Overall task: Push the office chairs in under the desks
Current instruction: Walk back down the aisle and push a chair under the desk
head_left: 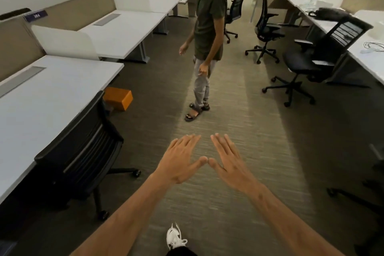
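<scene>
My left hand (181, 158) and my right hand (227, 161) are stretched out flat over the aisle carpet, fingers straight, thumb tips almost touching, holding nothing. A black office chair (83, 151) stands at my left, its back against the edge of the near white desk (41, 97). On the right, a black chair (318, 60) stands out from the right-hand desk (369, 58), turned at an angle. Farther back, two more black chairs (266, 29) (236, 8) stand in the aisle.
A person in a dark shirt (207, 33) stands in the middle of the aisle ahead of me. An orange box (119, 97) lies on the floor under the left desk. Another chair's base (357, 197) shows at the right edge. My white shoe (174, 237) is below.
</scene>
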`<state>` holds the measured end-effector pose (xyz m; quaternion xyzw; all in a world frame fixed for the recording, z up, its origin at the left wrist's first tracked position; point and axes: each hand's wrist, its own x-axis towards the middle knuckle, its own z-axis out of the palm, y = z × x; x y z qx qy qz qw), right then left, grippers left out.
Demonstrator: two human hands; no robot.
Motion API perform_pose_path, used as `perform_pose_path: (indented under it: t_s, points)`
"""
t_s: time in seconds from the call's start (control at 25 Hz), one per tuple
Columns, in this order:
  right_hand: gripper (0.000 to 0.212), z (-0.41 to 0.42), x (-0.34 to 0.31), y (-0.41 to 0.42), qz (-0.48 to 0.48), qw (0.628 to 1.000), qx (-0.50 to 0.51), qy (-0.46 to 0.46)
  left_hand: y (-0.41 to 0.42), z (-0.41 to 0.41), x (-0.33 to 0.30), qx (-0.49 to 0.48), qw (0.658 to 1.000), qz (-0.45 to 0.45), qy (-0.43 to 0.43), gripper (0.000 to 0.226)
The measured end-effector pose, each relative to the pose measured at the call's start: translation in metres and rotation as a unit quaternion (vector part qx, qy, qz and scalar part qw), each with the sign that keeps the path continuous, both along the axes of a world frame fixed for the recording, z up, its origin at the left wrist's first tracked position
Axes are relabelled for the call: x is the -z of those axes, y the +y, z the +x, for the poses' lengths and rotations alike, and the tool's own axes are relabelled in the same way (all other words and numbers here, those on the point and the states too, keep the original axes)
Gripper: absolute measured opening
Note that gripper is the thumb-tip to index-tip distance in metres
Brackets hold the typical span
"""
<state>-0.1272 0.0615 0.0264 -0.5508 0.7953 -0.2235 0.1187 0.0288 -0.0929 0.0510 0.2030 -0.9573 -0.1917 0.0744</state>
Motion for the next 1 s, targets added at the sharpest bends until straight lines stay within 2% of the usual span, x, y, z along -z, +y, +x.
perform_pose_path:
  t_s: [0.28,0.4,0.56,0.76,1.0]
  points:
    - [0.079,-0.074,-0.004,-0.135,0.021,1.0,-0.005,0.022,-0.133,-0.069,0.006,-0.006,1.0,-0.013,0.012,0.085]
    - [0.079,-0.094,0.001,-0.197,0.02,0.999,-0.036,0.003,-0.183,-0.074,0.017,-0.051,0.999,0.014,0.001,0.086]
    - [0.08,-0.116,0.018,-0.293,0.038,0.991,-0.132,0.004,-0.242,-0.071,0.036,-0.146,0.988,0.041,-0.018,0.089]
    - [0.074,-0.12,0.016,-0.412,0.039,0.961,-0.275,-0.003,-0.298,-0.048,0.024,-0.298,0.953,0.043,-0.026,0.085]
    - [0.076,-0.097,0.018,-0.514,0.033,0.899,-0.436,0.011,-0.312,-0.015,0.024,-0.467,0.884,0.03,-0.008,0.08]
